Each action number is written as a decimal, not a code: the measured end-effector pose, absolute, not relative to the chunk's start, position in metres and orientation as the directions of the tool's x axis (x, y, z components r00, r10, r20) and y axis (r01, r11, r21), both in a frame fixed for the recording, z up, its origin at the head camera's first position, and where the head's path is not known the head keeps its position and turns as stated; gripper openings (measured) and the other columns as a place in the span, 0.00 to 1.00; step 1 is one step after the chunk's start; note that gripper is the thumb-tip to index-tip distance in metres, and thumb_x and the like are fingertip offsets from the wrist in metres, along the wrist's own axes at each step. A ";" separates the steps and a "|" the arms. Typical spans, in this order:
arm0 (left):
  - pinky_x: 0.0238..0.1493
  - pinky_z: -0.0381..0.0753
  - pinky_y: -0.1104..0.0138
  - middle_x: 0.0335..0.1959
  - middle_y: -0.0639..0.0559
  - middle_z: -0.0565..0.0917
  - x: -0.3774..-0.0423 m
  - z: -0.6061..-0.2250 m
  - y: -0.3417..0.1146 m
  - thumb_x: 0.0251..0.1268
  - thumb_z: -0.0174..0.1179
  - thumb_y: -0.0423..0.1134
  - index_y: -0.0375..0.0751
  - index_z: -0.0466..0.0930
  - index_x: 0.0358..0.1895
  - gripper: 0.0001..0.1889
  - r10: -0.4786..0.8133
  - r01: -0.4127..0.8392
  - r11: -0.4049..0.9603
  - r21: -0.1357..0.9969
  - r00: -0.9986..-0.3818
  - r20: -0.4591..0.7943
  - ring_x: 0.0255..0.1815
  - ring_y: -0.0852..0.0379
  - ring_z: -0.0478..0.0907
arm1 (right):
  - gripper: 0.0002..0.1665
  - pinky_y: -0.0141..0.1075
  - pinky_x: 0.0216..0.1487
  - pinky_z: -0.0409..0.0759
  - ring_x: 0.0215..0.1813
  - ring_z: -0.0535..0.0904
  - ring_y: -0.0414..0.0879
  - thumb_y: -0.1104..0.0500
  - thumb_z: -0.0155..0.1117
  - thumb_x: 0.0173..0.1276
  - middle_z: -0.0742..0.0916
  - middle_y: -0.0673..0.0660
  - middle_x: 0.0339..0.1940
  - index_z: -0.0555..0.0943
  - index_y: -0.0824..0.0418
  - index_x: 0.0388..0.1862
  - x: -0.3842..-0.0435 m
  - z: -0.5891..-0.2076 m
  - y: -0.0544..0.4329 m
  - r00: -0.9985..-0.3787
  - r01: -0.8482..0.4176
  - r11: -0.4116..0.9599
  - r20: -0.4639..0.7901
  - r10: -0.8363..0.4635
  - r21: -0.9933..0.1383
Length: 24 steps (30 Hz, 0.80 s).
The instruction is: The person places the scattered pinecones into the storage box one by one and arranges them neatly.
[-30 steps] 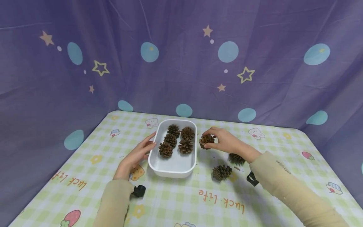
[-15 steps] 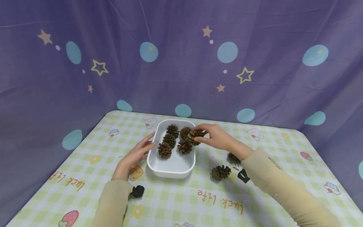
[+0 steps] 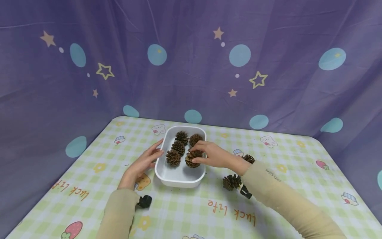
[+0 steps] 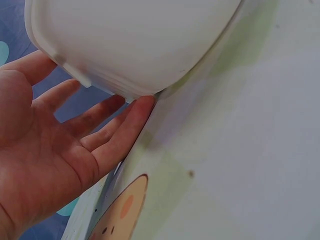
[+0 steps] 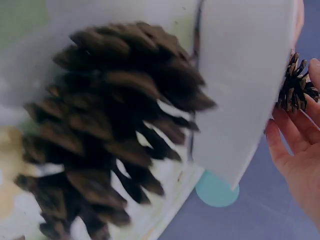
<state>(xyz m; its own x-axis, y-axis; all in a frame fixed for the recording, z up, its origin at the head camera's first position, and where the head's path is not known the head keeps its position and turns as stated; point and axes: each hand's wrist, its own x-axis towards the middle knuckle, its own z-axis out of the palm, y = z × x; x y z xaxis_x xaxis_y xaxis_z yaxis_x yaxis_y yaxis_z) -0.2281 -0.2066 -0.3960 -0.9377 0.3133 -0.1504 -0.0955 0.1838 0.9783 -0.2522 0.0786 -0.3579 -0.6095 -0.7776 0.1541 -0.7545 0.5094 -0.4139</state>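
A white rectangular container (image 3: 179, 183) stands on the table, with several brown pine cones (image 3: 173, 158) inside in two rows. My left hand (image 3: 143, 162) rests against its left side, fingers extended; in the left wrist view the fingertips (image 4: 145, 102) touch the outer wall near the base. My right hand (image 3: 215, 155) reaches over the right rim and pinches a pine cone (image 3: 192, 160) low inside the container, between thumb and fingers. That hand partly covers the right row. The right wrist view shows the held pine cone (image 5: 295, 90) beyond the container wall.
To the container's right, a pine cone (image 3: 231, 182) lies on the checked tablecloth (image 3: 179, 212), close to the right wrist's black strap mount (image 3: 245, 192). Another pine cone (image 3: 249, 158) sits behind the right forearm. A purple patterned curtain (image 3: 191, 66) hangs behind the table.
My right hand has carried a pine cone leftward from beside the container, over the right rim and down among the others. My left hand has stayed against the container.
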 end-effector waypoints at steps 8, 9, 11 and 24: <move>0.53 0.75 0.52 0.67 0.36 0.58 -0.229 -0.397 -0.207 0.71 0.44 0.45 0.56 0.42 0.73 0.31 0.314 -0.103 0.183 0.978 -0.936 -0.157 0.63 0.36 0.62 | 0.26 0.36 0.55 0.74 0.49 0.75 0.41 0.44 0.58 0.63 0.79 0.50 0.48 0.76 0.56 0.55 -0.250 -0.369 0.071 -0.615 -0.762 0.560 0.091 -0.784 -0.326; 0.54 0.74 0.52 0.67 0.36 0.58 -0.229 -0.397 -0.207 0.71 0.44 0.45 0.56 0.42 0.73 0.31 0.313 -0.103 0.183 0.978 -0.937 -0.157 0.63 0.36 0.62 | 0.26 0.36 0.56 0.74 0.50 0.75 0.41 0.44 0.59 0.62 0.79 0.50 0.48 0.76 0.57 0.54 -0.250 -0.370 0.071 -0.611 -0.766 0.559 0.092 -0.786 -0.317; 0.53 0.75 0.52 0.67 0.36 0.58 -0.229 -0.397 -0.207 0.71 0.44 0.45 0.56 0.42 0.73 0.31 0.314 -0.103 0.183 0.978 -0.936 -0.157 0.63 0.36 0.62 | 0.26 0.35 0.55 0.74 0.50 0.74 0.42 0.44 0.59 0.62 0.79 0.50 0.47 0.77 0.57 0.54 -0.252 -0.372 0.069 -0.607 -0.772 0.555 0.099 -0.789 -0.308; 0.54 0.74 0.52 0.67 0.36 0.58 -0.229 -0.398 -0.207 0.71 0.45 0.45 0.55 0.41 0.73 0.32 0.317 -0.100 0.185 0.978 -0.936 -0.155 0.64 0.36 0.62 | 0.25 0.46 0.69 0.58 0.54 0.74 0.46 0.50 0.70 0.53 0.81 0.51 0.47 0.78 0.58 0.49 -0.256 -0.379 0.066 -0.569 -0.811 0.516 0.163 -0.806 -0.275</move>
<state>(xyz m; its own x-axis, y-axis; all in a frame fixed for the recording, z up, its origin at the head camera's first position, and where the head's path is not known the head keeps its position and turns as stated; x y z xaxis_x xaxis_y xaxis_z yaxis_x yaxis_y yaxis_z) -0.2293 -0.2065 -0.3977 -0.9357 0.3166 -0.1554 -0.0998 0.1849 0.9777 -0.2563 0.0660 -0.3786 -0.5686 -0.8064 0.1627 -0.8110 0.5163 -0.2753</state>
